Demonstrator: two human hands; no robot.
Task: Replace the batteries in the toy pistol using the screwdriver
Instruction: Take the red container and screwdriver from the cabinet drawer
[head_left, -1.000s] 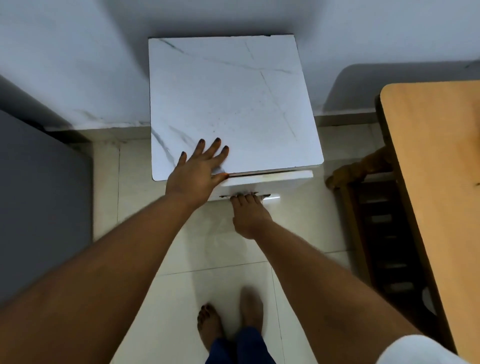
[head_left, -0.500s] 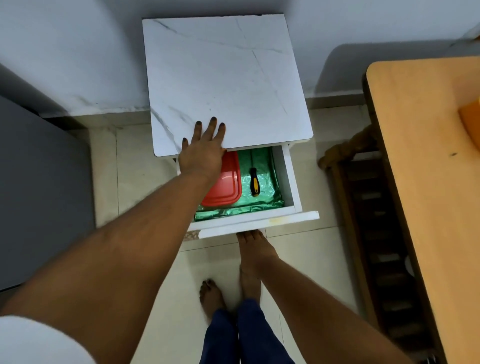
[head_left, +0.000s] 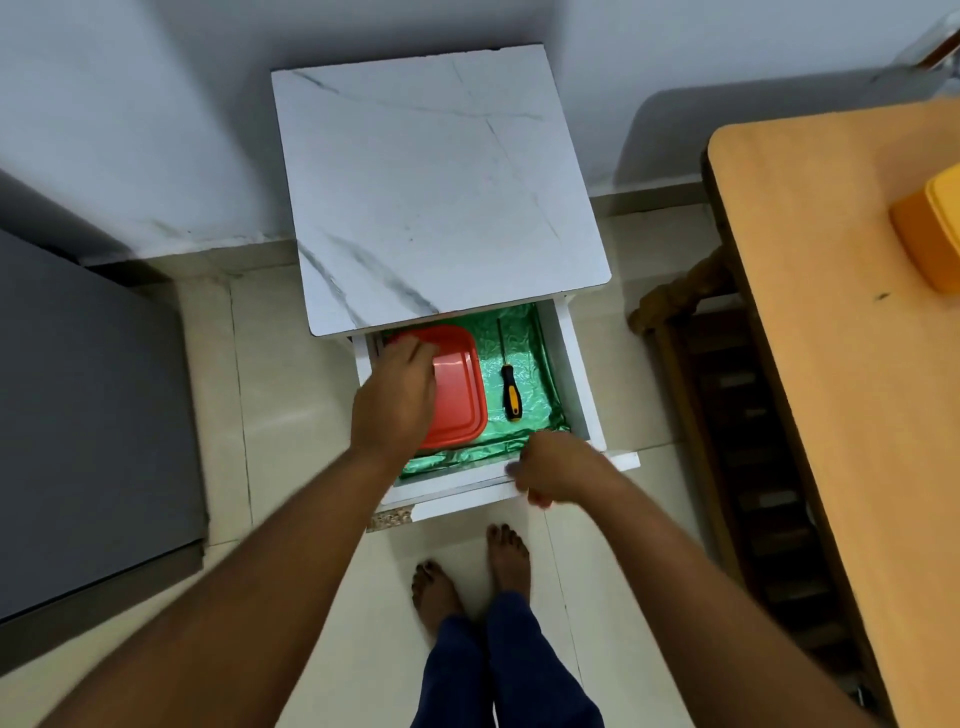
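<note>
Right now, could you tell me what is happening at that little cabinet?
A person stands at the open drawer of a marble-topped cabinet. The left hand rests on a red container inside it, while the right hand is at the drawer's front edge. The screwdriver lies untouched on the green lining beside the container.

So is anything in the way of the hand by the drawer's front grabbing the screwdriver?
Nothing visible. The screwdriver lies bare on the green liner, beside the red container. The right hand sits at the drawer's front edge, with open liner between.
</note>
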